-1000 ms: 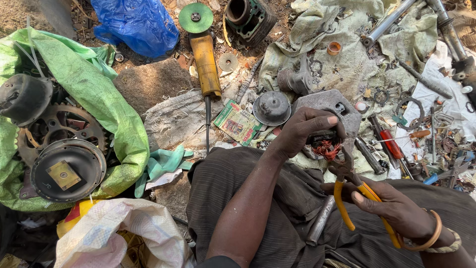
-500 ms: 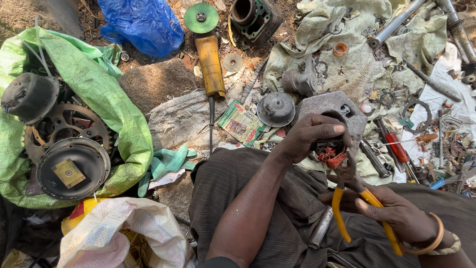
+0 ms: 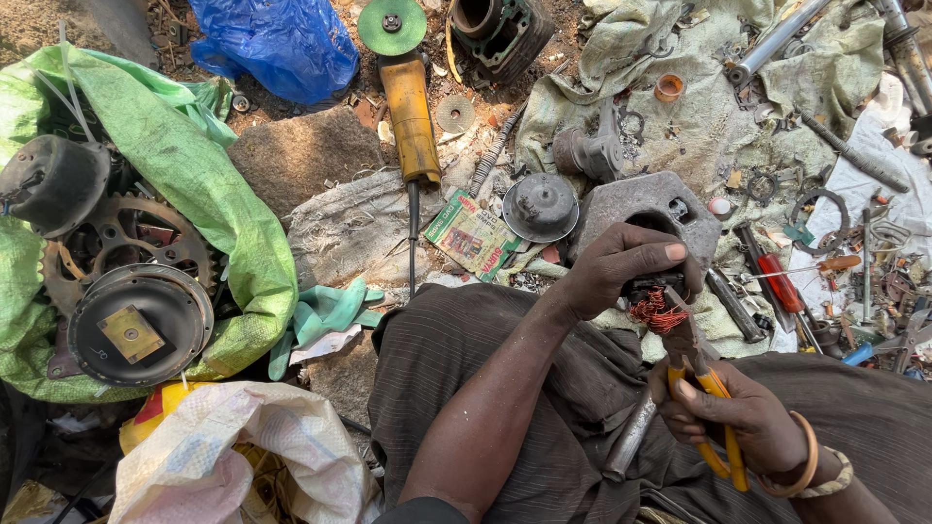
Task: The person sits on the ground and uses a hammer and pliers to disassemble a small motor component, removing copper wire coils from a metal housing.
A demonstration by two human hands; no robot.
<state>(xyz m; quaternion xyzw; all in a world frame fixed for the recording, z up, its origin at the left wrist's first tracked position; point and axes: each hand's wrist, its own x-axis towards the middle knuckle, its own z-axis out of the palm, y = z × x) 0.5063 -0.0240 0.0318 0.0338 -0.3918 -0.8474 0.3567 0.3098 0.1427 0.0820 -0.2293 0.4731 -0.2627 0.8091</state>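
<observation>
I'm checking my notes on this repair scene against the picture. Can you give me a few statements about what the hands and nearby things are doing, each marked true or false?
1. The right hand holds yellow-handled pliers. True.
2. The left hand rests on the blue plastic bag. False: it grips a small part with copper wire windings, far from the bag.
3. The pliers' nose points up toward the copper windings. True.
4. The angle grinder with the green disc lies across the person's lap. False: it lies on the ground beyond the knees.
5. A large toothed sprocket sits on the green sack at the left. True.
</observation>
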